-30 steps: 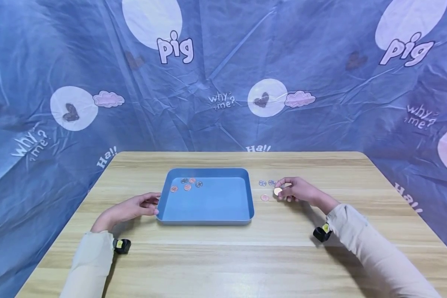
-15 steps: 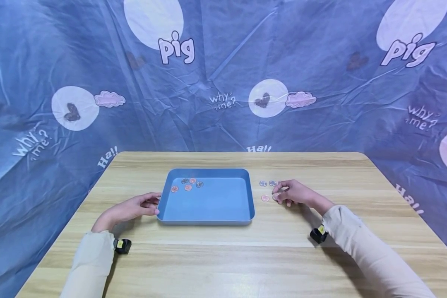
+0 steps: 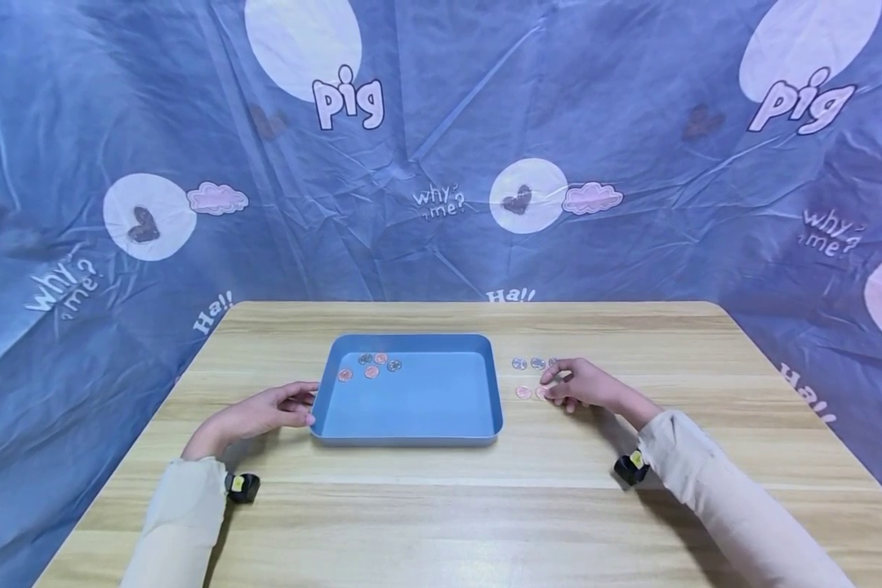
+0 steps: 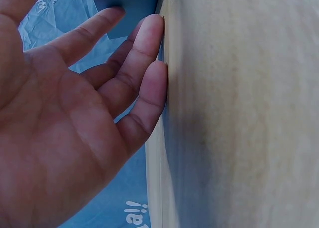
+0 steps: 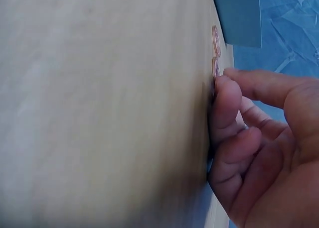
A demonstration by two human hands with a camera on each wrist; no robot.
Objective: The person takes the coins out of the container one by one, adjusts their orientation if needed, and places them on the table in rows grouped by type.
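The head view shows five mixed coins (image 3: 371,372) loose in the back left of a blue tray (image 3: 426,408) and, right of it on the table (image 3: 441,523), three silvery coins (image 3: 538,363) with two copper coins (image 3: 523,393) before them, so the laying-out looks about half done. In the left wrist view, the left hand (image 4: 60,118) is loosely spread beside the tray, pinching nothing visible. In the right wrist view, the right hand (image 5: 276,158) has bent fingers at one copper coin; whether they pinch it, I cannot tell.
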